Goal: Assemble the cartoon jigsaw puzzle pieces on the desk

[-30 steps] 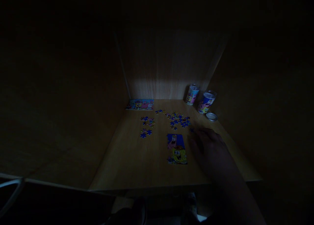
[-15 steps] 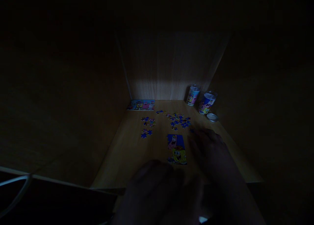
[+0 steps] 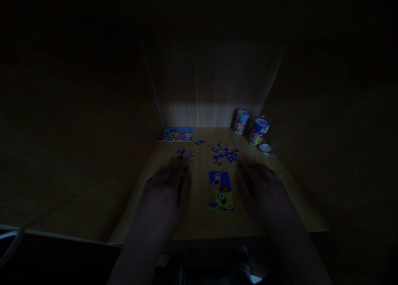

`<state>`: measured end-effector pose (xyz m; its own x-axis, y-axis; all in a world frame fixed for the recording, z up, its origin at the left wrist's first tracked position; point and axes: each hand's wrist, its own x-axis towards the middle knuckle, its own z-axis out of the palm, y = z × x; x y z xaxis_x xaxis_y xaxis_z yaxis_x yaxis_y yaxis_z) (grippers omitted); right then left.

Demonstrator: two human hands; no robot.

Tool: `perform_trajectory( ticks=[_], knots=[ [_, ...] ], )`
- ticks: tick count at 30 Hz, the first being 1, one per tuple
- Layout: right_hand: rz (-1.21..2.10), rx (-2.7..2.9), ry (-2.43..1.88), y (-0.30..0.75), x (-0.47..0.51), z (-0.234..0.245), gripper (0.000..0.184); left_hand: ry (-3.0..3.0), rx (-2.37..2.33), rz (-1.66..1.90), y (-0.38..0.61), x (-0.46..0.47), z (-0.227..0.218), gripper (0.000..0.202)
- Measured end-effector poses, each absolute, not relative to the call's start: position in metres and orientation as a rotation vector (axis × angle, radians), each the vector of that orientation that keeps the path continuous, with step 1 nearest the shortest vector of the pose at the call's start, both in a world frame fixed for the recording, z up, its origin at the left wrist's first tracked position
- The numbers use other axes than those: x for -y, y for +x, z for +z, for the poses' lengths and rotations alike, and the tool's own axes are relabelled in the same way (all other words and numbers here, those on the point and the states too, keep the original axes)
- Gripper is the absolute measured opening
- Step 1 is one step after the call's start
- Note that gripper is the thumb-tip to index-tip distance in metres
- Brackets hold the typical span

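A partly joined jigsaw puzzle [image 3: 221,191] lies flat between my hands, showing a yellow and a pink cartoon figure on blue. My left hand [image 3: 163,187] is low over the table left of it, thumb apart from the fingers, with the fingertips at a small group of loose puzzle pieces [image 3: 186,169] that it partly covers. On the other side my right hand [image 3: 264,185] rests with thumb and fingers apart, close to a single blue puzzle piece [image 3: 240,166]. Beyond the joined section spreads a larger cluster of loose pieces [image 3: 225,152]. The scene is very dark.
Two cartoon-printed cans [image 3: 241,121] [image 3: 259,130] stand at the back right, a round metal lid [image 3: 266,148] in front of them. A picture card [image 3: 176,134] lies at the back left. Wooden panels [image 3: 199,86] enclose the tabletop [image 3: 199,227].
My left hand has moved forward and left from the table's near edge to the small group of loose pieces. My right hand has stayed nearly in place. The view has shifted slightly.
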<state>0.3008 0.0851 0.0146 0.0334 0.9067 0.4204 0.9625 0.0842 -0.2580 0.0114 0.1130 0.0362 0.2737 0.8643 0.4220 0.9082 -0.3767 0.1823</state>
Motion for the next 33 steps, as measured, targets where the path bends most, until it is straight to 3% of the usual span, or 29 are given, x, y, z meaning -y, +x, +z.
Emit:
perform_trajectory(
  ticks=[8, 23, 33],
  knots=[
    [-0.171, 1.894, -1.845, 0.3016, -0.0859, 0.0135, 0.041, -2.504, 1.636, -0.754, 0.0129, -0.1112, 0.0405, 0.019],
    [-0.158, 1.879, -1.826, 0.2995, -0.0848, 0.0148, 0.044, -2.536, 1.569, -0.804, 0.0171, -0.1124, 0.0357, 0.029],
    [-0.146, 1.883, -1.840, 0.2995, -0.0844, 0.0169, 0.043, -2.675, 1.480, -0.781, 0.0156, -0.1123, 0.0362, 0.024]
  ],
)
